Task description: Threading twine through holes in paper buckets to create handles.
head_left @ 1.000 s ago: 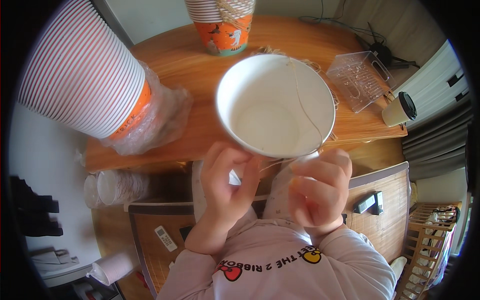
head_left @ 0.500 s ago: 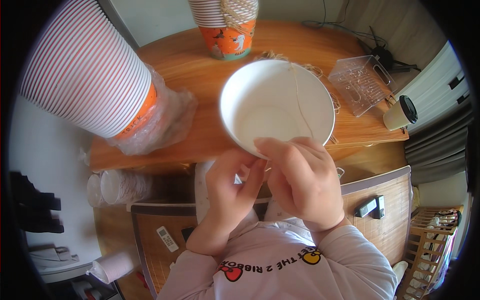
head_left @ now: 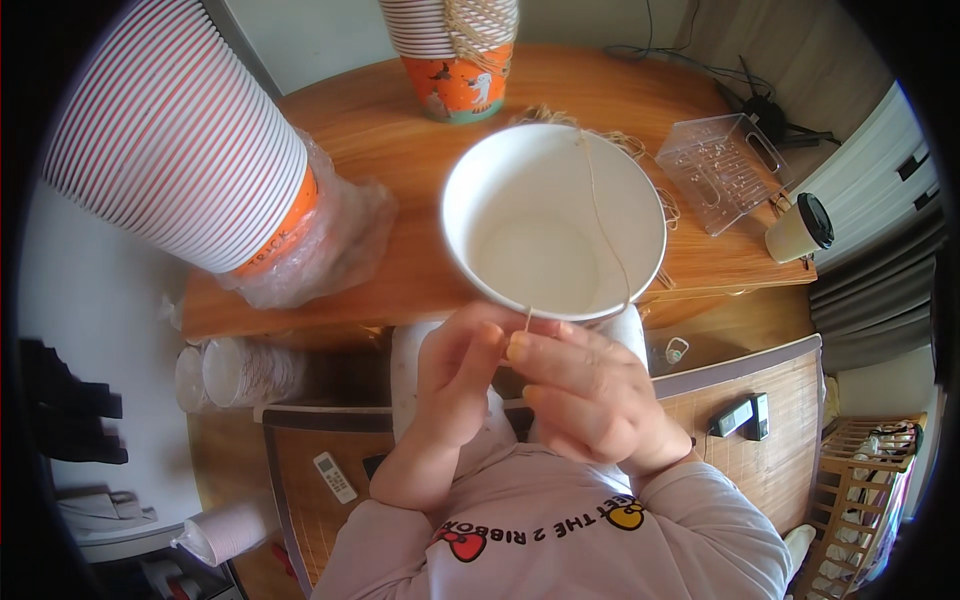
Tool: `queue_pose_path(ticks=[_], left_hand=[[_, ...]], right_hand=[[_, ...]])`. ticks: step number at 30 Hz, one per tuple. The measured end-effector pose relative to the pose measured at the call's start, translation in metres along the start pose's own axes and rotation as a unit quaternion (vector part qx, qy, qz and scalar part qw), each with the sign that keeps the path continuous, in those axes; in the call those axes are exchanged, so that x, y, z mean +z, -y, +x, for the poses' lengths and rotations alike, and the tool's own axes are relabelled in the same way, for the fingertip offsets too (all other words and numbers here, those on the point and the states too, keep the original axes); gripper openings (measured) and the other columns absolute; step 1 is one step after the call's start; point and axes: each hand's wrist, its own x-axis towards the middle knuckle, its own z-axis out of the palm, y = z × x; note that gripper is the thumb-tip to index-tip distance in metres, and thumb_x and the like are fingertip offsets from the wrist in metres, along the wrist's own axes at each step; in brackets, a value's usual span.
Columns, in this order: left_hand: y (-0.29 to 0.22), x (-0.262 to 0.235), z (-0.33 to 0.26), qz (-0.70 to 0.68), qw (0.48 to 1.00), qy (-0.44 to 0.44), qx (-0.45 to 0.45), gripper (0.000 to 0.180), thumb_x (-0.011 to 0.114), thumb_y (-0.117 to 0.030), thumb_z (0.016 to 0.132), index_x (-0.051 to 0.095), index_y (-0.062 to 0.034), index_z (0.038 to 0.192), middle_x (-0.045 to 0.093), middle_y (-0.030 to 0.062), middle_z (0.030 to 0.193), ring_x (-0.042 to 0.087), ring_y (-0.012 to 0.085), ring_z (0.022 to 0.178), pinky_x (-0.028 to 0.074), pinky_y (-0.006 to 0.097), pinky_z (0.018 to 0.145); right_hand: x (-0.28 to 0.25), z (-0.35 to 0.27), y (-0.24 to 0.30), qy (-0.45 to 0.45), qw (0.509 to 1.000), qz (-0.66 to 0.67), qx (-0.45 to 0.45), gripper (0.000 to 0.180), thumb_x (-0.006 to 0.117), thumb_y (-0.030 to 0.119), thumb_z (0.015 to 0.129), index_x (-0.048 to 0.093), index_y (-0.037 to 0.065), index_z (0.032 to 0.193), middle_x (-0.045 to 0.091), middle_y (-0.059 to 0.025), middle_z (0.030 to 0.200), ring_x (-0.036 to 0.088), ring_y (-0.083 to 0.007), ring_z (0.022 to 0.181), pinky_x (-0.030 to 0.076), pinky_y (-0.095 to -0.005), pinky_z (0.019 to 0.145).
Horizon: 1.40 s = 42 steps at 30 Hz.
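Observation:
A large paper bucket (head_left: 550,225) with a white inside leans on the table's near edge, its mouth tilted toward me. A thin twine cord (head_left: 597,205) runs from the far rim down across the inside to the near right rim. At the near rim, my left hand (head_left: 455,365) closes against the bucket wall, its fingers partly hidden. Beside it, my right hand (head_left: 595,395) pinches a short piece of twine that stands up at the near rim. The fingertips of both hands almost meet there.
A tall stack of paper buckets (head_left: 180,150) in crumpled plastic stands left on the wooden table (head_left: 340,130). Behind is another orange bucket stack (head_left: 455,85) draped with twine. At right are a clear plastic box (head_left: 725,165) and a lidded cup (head_left: 800,228). Loose twine lies behind the bucket.
My right hand has moved down and slightly left, away from the bucket's inside, and its fingers now pinch the twine below the rim. The bucket has barely shifted.

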Motion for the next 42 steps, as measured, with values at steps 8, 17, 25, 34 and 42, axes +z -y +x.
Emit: queue_pose_path(ticks=[8, 17, 25, 34, 42], left_hand=[[-0.01, -0.002, 0.006, 0.047, 0.997, 0.013, -0.052, 0.019, 0.057, -0.014, 0.1, 0.063, 0.0039, 0.104, 0.07, 0.0148, 0.105, 0.067, 0.0187, 0.098, 0.053, 0.031, 0.087], [-0.009, 0.001, 0.005, 0.12, 0.992, 0.018, -0.028, 0.009, 0.062, -0.007, 0.096, 0.061, 0.0009, 0.102, 0.071, 0.0134, 0.106, 0.066, 0.0146, 0.096, 0.053, 0.026, 0.081], [-0.007, -0.003, 0.006, 0.288, 0.956, 0.021, 0.041, 0.007, 0.067, -0.005, 0.092, 0.065, -0.0005, 0.097, 0.071, 0.0091, 0.1, 0.066, 0.0137, 0.089, 0.052, 0.026, 0.076], [0.004, -0.005, 0.003, 0.273, 0.959, -0.019, 0.068, 0.009, 0.073, -0.001, 0.086, 0.069, 0.0001, 0.094, 0.071, 0.0078, 0.095, 0.067, 0.0125, 0.079, 0.052, 0.025, 0.073], [0.004, -0.003, 0.001, 0.093, 0.995, -0.039, -0.004, 0.01, 0.073, 0.001, 0.085, 0.069, 0.0009, 0.095, 0.072, 0.0064, 0.091, 0.063, 0.0079, 0.077, 0.048, 0.021, 0.071]], right_hand=[[0.014, -0.03, 0.001, -0.053, 0.997, 0.041, 0.046, 0.035, 0.072, 0.002, 0.07, 0.063, 0.003, 0.104, 0.066, -0.0145, 0.114, 0.067, -0.0314, 0.102, 0.05, -0.0404, 0.096], [0.016, -0.023, 0.003, -0.058, 0.979, -0.027, 0.192, 0.043, 0.077, 0.003, 0.069, 0.06, 0.006, 0.109, 0.065, -0.004, 0.089, 0.059, -0.0219, 0.078, 0.042, -0.0351, 0.068], [0.005, -0.016, 0.004, -0.012, 0.965, -0.034, 0.259, 0.029, 0.077, 0.002, 0.07, 0.061, 0.008, 0.094, 0.06, -0.0015, 0.076, 0.055, -0.0215, 0.069, 0.042, -0.0344, 0.063], [0.002, -0.013, 0.005, -0.011, 0.976, -0.009, 0.218, 0.022, 0.077, 0.002, 0.07, 0.065, 0.007, 0.088, 0.063, -0.0044, 0.081, 0.055, -0.0244, 0.073, 0.044, -0.0347, 0.065], [0.003, -0.017, 0.003, -0.019, 0.979, -0.039, 0.199, 0.022, 0.078, 0.002, 0.071, 0.068, 0.007, 0.089, 0.066, -0.0042, 0.083, 0.058, -0.0228, 0.072, 0.044, -0.0336, 0.065]])
